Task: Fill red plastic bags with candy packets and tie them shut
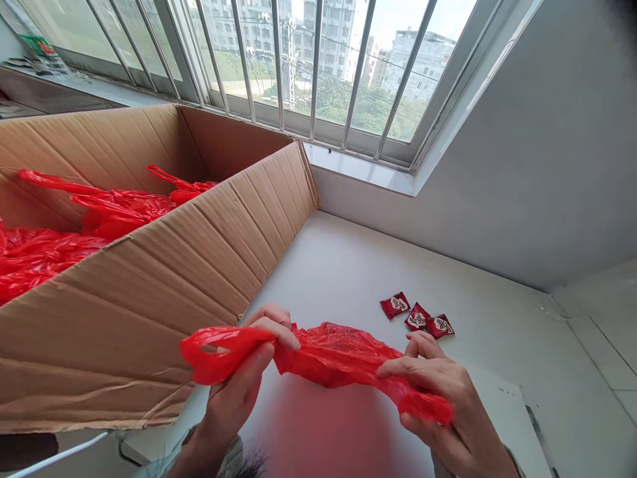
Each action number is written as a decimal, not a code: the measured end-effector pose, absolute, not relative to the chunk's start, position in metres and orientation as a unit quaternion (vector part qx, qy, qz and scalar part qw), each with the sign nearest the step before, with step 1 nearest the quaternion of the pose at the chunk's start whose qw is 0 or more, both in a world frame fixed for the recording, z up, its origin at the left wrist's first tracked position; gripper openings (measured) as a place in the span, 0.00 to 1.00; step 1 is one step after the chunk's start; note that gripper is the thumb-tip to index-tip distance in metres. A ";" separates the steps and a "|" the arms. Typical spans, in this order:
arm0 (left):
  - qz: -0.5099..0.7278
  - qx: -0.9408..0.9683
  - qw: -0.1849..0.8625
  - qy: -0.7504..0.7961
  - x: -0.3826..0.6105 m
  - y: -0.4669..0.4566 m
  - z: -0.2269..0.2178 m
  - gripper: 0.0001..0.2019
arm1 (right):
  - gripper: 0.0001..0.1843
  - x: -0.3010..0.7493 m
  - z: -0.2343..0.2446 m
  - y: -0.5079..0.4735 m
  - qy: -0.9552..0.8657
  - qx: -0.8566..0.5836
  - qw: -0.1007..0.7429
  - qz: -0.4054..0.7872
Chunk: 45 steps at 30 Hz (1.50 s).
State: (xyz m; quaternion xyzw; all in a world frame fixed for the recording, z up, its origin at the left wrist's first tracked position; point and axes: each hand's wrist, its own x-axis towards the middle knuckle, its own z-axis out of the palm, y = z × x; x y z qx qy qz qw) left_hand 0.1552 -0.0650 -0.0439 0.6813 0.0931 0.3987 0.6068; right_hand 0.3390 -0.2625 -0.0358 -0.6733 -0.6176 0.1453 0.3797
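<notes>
A crumpled red plastic bag (332, 358) is stretched between both my hands above the white table (348, 265). My left hand (249, 372) pinches its left end, where a handle loop sticks out. My right hand (438, 398) grips the right end, fingers closed round the plastic. Three small red wrapped candies (417, 315) lie on the table just beyond my right hand.
A large open cardboard box (164, 272) stands at the left, holding more red plastic bags (89, 212). A barred window (308, 66) runs along the back above a white sill. A grey wall (537, 166) rises at the right.
</notes>
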 end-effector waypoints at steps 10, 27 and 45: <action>0.323 0.737 0.593 0.037 0.145 -0.062 -0.021 0.24 | 0.18 0.330 -0.044 -0.252 -0.554 -0.800 0.178 -0.142; 0.329 0.780 0.525 0.088 0.148 -0.061 -0.024 0.21 | 0.37 0.312 -0.045 -0.262 -0.584 -0.808 0.084 -0.006; 0.191 0.961 0.173 0.095 0.167 -0.070 -0.038 0.14 | 0.38 0.310 -0.045 -0.259 -0.568 -0.819 0.084 -0.001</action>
